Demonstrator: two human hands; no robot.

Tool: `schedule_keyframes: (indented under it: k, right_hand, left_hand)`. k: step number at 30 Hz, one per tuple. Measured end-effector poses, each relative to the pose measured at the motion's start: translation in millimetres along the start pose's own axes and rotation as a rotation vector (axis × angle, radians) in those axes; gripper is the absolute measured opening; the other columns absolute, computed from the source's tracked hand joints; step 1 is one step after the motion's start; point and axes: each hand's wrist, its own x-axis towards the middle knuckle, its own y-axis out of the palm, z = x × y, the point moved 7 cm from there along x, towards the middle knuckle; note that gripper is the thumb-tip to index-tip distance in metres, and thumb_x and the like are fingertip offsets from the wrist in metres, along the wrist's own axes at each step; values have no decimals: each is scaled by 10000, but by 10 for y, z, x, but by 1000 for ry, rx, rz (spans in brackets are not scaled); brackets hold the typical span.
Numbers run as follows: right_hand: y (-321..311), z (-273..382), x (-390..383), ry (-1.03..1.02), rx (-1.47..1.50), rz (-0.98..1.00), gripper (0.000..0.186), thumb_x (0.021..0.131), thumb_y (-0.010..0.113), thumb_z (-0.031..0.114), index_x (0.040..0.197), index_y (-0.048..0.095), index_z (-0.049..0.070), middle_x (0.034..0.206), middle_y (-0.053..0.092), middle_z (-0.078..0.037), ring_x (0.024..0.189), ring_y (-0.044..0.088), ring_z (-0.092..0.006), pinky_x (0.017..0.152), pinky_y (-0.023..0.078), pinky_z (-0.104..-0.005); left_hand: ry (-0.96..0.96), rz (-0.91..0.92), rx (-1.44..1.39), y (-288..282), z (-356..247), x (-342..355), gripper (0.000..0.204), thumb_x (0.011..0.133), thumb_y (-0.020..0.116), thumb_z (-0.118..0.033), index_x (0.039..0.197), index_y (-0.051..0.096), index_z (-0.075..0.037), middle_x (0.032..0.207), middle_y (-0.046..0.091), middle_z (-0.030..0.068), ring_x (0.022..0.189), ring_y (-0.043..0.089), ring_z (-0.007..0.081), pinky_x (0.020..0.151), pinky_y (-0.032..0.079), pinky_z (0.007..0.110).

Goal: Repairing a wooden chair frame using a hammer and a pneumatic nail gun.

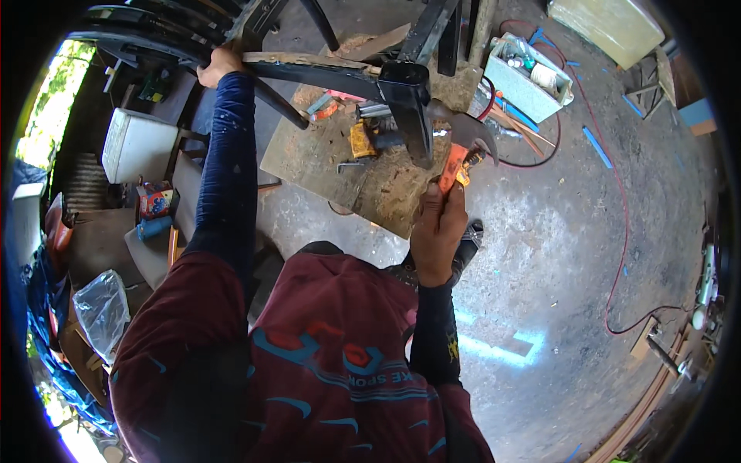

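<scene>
My right hand [438,231] grips the orange handle of a claw hammer [461,150], whose steel head sits against the end of a black metal frame leg [409,104]. My left hand [218,65] reaches up and far left, closed around a black tube of the same frame [309,73]. A strip of pale wood lies along that tube. Below the frame lies a worn plywood board [340,166] on the concrete floor, with a small yellow tool [361,140] and other small parts on it.
A grey tray with bottles and tubes [529,77] stands at the upper right. A red cable [617,231] loops across the floor. A white box [139,143], a colourful carton [154,199] and a clear plastic bag [100,309] are at the left.
</scene>
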Motion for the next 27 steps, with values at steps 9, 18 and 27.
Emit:
schedule_keyframes:
  k: [9,18,27]
  right_hand:
    - [-1006,-947,391,374,9,-43,180,1025,549,179,971,571,9,679,527,-16,562,488,-110,519,402,-297]
    - [273,-2178,2092,-77,-651,635,494,788,601,55,1279,562,15,1023,639,-276,954,640,-438,829,509,-531]
    - [1137,-2314,3026,-473,-732,627,333,885,555,78,1214,607,76,1101,615,-210,1057,615,-384,867,511,-514]
  left_hand:
    - [-471,-338,1292,996,580,-2463,478,959,619,-478,1080,630,-16,994,662,89,878,603,181,772,471,326]
    - [-387,-332,935,2234,1758,-3317,1051,849,755,-508,1587,171,-41,1508,412,129,1405,366,252,1160,269,391]
    - [-370,-467,1000,2315,1930,-3256,903,812,787,-498,1447,417,27,1329,564,124,1239,518,240,1089,381,382]
